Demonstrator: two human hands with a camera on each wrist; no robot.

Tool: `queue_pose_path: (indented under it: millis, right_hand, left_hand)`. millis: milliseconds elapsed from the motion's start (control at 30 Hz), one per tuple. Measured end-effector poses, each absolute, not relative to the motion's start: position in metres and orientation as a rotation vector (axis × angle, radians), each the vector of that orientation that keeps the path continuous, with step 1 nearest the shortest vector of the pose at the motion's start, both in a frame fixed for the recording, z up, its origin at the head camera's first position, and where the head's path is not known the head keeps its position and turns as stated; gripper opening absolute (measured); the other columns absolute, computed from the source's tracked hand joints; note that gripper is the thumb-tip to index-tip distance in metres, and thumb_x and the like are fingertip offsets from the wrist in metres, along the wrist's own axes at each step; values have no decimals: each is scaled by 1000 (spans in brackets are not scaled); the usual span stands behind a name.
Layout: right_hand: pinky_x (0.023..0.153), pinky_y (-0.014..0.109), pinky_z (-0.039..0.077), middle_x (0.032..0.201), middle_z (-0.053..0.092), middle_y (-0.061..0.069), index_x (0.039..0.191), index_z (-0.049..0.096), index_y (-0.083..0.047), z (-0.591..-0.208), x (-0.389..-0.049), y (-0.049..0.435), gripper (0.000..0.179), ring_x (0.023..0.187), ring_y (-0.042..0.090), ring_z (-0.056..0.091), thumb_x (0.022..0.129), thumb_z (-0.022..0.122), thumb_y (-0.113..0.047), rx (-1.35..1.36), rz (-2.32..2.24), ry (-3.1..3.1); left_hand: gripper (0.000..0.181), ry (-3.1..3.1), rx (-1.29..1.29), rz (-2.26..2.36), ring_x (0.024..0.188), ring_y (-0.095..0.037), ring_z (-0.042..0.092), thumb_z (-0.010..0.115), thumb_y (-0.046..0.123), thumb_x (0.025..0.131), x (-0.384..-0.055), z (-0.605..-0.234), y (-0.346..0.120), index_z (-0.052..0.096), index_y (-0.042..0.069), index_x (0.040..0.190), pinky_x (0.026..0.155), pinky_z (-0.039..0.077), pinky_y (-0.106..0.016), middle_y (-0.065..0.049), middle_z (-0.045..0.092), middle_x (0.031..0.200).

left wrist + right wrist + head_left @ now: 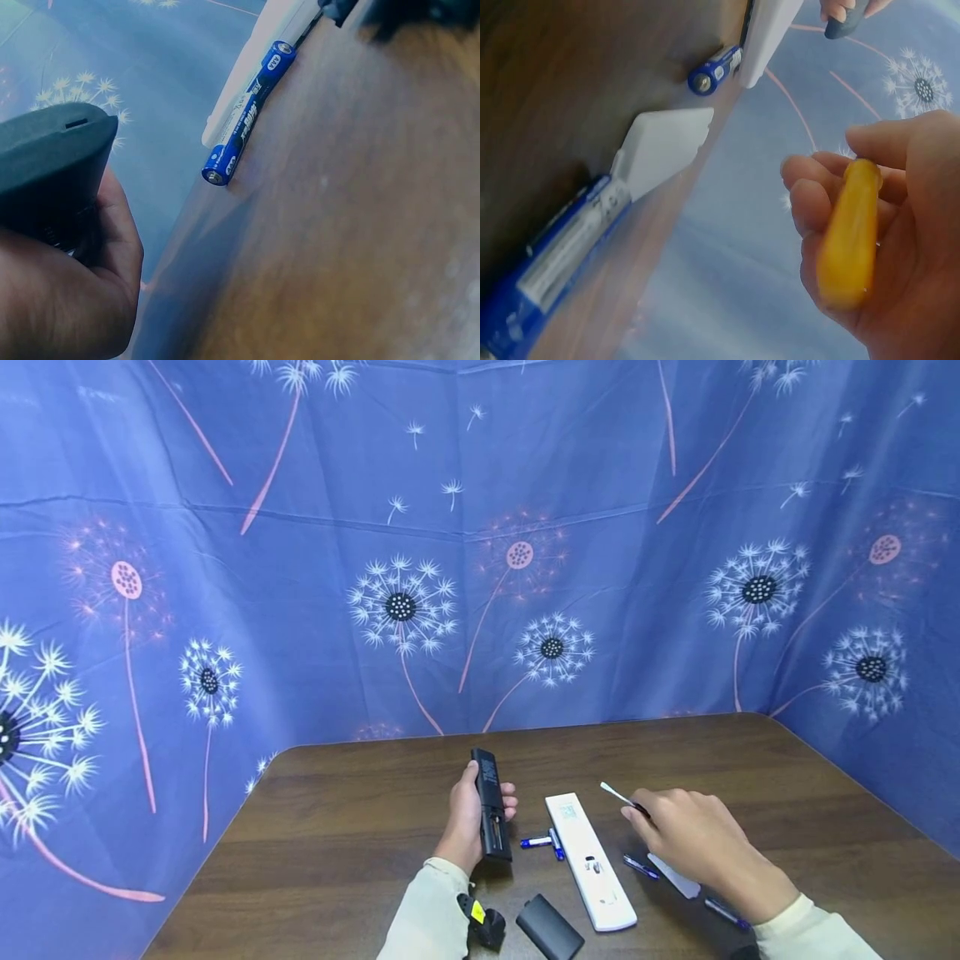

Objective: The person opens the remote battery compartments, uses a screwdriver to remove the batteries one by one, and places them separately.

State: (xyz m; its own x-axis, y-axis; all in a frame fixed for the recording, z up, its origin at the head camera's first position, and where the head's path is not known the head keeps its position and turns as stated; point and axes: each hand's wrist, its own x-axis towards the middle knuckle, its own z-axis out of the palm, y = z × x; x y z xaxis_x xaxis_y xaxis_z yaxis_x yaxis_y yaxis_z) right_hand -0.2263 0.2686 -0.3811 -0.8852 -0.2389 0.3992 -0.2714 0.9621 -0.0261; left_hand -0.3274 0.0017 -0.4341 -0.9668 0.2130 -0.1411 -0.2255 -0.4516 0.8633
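My left hand [459, 822] grips a black remote control [489, 789], its back turned up and its battery compartment uncovered, with a metallic glint inside. Over the right side of the table, my right hand [693, 837] holds a slim screwdriver [618, 794], its pale shaft pointing left and away from me. Its yellow handle [851, 240] lies in the curled fingers in the right wrist view. Between the hands lies a long white remote control [588, 860] with a small opening in its back. Two blue AAA batteries [536, 842] lie just left of it.
Below the right hand are a white battery cover [675, 875] and further blue batteries [641, 866]. A black battery cover [550, 928] lies near the front of the brown wooden table [337, 827]. Blue dandelion-patterned cloth [450, 485] hangs behind and beside the table.
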Motion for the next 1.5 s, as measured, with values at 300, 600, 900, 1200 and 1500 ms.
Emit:
queue_pose_path:
  millis: [300, 600, 900, 1200, 1500]
  right_hand:
    - [44, 32, 31, 57, 39, -14, 73, 57, -24, -378, -226, 280, 28, 51, 8, 38, 97, 65, -33, 329, 108, -2745]
    - [45, 34, 32, 57, 40, -14, 73, 57, -25, -376, -223, 290, 26, 52, 9, 40, 97, 65, -32, 290, 112, -2755]
    - [46, 38, 35, 60, 46, -13, 83, 67, -21, -385, -221, 299, 21, 55, 10, 44, 97, 65, -37, 242, 148, -2801]
    - [47, 43, 39, 68, 58, -9, 88, 70, -20, -389, -226, 310, 16, 60, 11, 53, 95, 69, -34, 197, 188, -2843]
    - [46, 37, 35, 67, 56, -9, 96, 72, -14, -389, -231, 317, 17, 57, 12, 47, 96, 68, -31, 192, 227, -2908]
  left_hand:
    - [66, 1512, -23, 2464, 70, -16, 66, 28, 47, 108, -330, -432, 2, 32, -6, 147, 59, 56, -26, -16, 67, 97]
    - [66, 1523, -24, 2461, 69, -16, 65, 28, 46, 108, -330, -429, 7, 33, -7, 147, 58, 56, -25, -15, 67, 95]
    - [69, 1508, -46, 2445, 71, -18, 65, 29, 49, 107, -329, -433, 7, 31, -7, 148, 60, 55, -26, -18, 65, 101]
    - [67, 1523, -40, 2447, 74, -19, 65, 29, 48, 108, -326, -437, 3, 25, -3, 152, 61, 56, -27, -25, 63, 112]
    - [67, 1509, -26, 2470, 72, -18, 65, 29, 48, 108, -328, -435, 1, 26, -2, 151, 60, 55, -26, -18, 65, 102]
